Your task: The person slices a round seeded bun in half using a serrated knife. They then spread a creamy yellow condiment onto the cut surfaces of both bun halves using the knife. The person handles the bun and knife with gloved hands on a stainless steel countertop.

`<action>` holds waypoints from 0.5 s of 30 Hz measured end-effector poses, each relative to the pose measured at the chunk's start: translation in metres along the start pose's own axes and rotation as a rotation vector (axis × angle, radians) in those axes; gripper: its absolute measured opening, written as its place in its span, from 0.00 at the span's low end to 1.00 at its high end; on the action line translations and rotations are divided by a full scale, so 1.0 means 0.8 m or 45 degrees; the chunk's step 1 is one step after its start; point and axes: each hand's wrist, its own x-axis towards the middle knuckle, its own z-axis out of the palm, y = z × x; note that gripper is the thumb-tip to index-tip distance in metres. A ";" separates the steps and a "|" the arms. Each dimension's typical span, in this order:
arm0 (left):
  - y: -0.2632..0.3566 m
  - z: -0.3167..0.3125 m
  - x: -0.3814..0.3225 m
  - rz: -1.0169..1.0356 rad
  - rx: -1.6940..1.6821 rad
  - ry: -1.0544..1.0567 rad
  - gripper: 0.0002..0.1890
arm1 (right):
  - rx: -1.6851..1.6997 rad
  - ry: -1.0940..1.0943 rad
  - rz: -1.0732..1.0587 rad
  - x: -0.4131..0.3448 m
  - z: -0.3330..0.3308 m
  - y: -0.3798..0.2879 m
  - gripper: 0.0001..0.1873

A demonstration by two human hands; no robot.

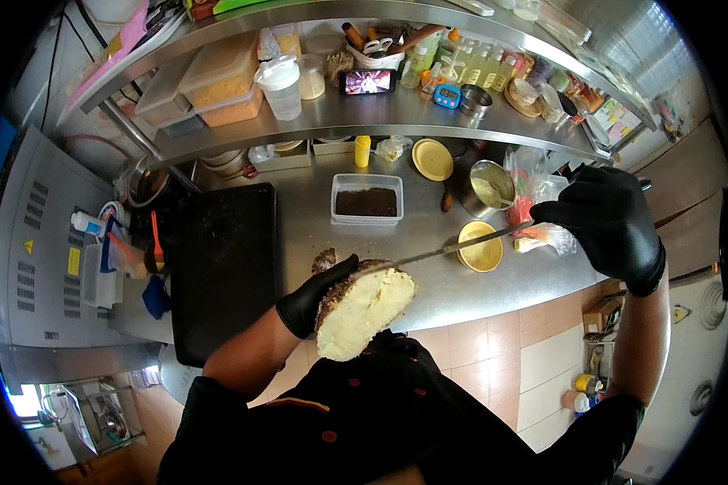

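Observation:
My left hand [308, 298], in a black glove, holds up a brown-crusted piece of bread [367, 312]. A thick pale-yellow cream covers its broad face, which is turned towards me. My right hand [610, 221], gloved too, grips a long thin metal blade [455, 247], probably a knife or spatula; the handle is mostly hidden in the fist. The blade slants down to the left, its far end at the bread's upper edge. Under the blade stands a yellow bowl [481, 257] with pale contents. Behind the bread lies a small brown crusted piece [324, 260].
A clear plastic box [367, 219] of dark crumbs or powder sits on the steel counter [306, 212]. Right of it are a steel pot [491, 191] of cream and plastic bags [546, 236]. A black baking tray [224, 267] lies left. A loaded steel shelf [218, 140] overhangs the back.

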 end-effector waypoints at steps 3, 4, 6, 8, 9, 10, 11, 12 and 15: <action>0.001 0.001 0.000 -0.025 -0.004 -0.026 0.32 | 0.037 -0.007 -0.016 0.004 -0.007 -0.011 0.16; 0.000 0.004 0.000 -0.025 0.022 -0.020 0.31 | 0.033 -0.010 -0.048 0.005 0.000 -0.016 0.16; -0.003 0.007 0.001 0.025 0.095 0.051 0.32 | 0.030 -0.033 -0.066 0.010 0.012 -0.021 0.16; -0.005 -0.005 0.002 0.025 0.106 -0.017 0.33 | -0.005 -0.001 -0.024 0.006 0.017 -0.010 0.16; -0.004 -0.008 0.001 0.031 0.006 -0.051 0.32 | -0.023 0.015 -0.003 0.003 0.017 -0.006 0.16; -0.003 -0.011 -0.001 0.048 -0.097 -0.082 0.32 | 0.031 -0.007 0.015 0.005 0.012 -0.004 0.16; -0.003 -0.014 -0.004 0.067 -0.200 -0.113 0.32 | 0.023 0.039 0.062 0.005 0.014 -0.005 0.16; -0.008 -0.010 -0.002 0.191 -0.098 0.050 0.34 | 0.005 0.070 0.113 0.002 0.012 -0.013 0.16; -0.006 -0.028 -0.005 0.206 -0.291 -0.346 0.35 | -0.010 0.162 0.256 -0.018 0.031 -0.027 0.15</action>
